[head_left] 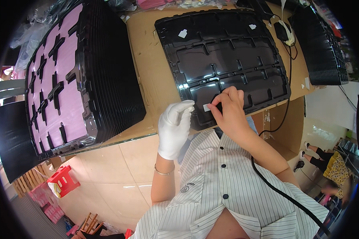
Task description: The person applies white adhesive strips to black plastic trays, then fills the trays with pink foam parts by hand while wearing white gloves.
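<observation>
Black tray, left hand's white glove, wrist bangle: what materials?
Black tray: likely thin moulded plastic, glossy; sharp highlights along raised ridges.
White glove: probably soft fabric, matte; no sharp glare.
Bangle: perhaps polished metal; pale shine.

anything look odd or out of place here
The hands don't match: the left hand wears a white glove, the right hand is bare. One white patch looks tilted near the far left corner of the black tray. I see no spill.
</observation>
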The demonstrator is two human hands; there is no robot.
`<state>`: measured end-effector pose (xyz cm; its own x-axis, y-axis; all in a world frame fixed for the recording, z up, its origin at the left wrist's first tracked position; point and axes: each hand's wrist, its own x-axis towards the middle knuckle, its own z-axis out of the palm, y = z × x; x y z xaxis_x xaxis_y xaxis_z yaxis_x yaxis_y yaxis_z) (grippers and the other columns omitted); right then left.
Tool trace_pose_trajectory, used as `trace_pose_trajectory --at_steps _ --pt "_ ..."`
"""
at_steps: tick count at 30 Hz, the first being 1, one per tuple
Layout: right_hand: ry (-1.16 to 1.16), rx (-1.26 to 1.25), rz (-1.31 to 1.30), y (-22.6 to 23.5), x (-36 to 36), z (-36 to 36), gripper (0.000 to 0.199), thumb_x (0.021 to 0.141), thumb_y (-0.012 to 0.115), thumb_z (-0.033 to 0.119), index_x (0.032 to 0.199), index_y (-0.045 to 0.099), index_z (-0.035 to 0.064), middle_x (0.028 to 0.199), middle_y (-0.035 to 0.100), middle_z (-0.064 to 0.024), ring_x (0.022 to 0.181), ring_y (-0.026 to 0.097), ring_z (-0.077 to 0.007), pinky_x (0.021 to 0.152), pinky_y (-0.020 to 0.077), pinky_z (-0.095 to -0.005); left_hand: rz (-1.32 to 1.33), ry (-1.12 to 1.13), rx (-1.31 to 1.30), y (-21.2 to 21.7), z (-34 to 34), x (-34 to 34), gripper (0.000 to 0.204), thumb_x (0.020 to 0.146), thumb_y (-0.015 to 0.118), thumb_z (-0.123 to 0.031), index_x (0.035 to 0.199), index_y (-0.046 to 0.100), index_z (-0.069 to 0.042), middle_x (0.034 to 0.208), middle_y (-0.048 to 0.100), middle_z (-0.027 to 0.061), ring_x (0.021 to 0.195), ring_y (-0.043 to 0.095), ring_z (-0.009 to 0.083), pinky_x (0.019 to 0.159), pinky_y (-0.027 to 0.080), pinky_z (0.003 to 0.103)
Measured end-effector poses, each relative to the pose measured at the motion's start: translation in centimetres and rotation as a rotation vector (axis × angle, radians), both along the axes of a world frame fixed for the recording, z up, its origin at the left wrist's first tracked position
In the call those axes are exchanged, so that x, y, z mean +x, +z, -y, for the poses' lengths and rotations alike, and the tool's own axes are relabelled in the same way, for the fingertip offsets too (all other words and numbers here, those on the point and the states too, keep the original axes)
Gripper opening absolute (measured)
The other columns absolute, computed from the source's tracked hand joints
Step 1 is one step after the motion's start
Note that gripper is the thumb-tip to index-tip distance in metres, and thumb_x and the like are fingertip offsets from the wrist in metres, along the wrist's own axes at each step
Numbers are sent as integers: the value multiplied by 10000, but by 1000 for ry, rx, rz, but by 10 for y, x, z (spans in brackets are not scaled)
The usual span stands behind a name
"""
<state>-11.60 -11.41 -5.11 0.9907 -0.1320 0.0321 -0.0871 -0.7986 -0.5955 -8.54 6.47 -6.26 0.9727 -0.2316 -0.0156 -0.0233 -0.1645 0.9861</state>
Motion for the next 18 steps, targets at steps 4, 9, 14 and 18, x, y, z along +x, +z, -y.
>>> trace_pose_trajectory --at_steps 4,9,14,18 --pt "-48 -39 117 0 -7 -5 190 776 725 57 898 584 23 1033 496 -142 1002 436 -353 879 379 -445 -61 1 -15 4 -1 -2 206 900 602 34 1072 677 -50 971 670 78 875 667 148 751 520 254" --pt "-20 -20 80 -1 -6 -2 171 780 709 43 893 582 22 1029 500 -143 996 439 -356 880 378 -450 -50 7 -19 2 -1 -3 210 900 600 42 1075 676 -45 990 671 75 894 670 143 765 521 245" --pt "12 -65 123 -1 -5 -14 154 777 702 43 886 594 33 1033 503 -131 971 436 -339 847 366 -455 -63 7 -29 2 0 -2 210 897 603 47 1074 674 -39 993 671 75 902 672 144 776 521 246" --pt "114 3 113 9 -6 -27 156 823 709 40 917 585 35 1073 469 -101 951 465 -270 865 391 -384 -63 17 -56 0 0 -1 221 896 592 61 1076 672 -40 1012 666 75 914 666 139 785 519 245"
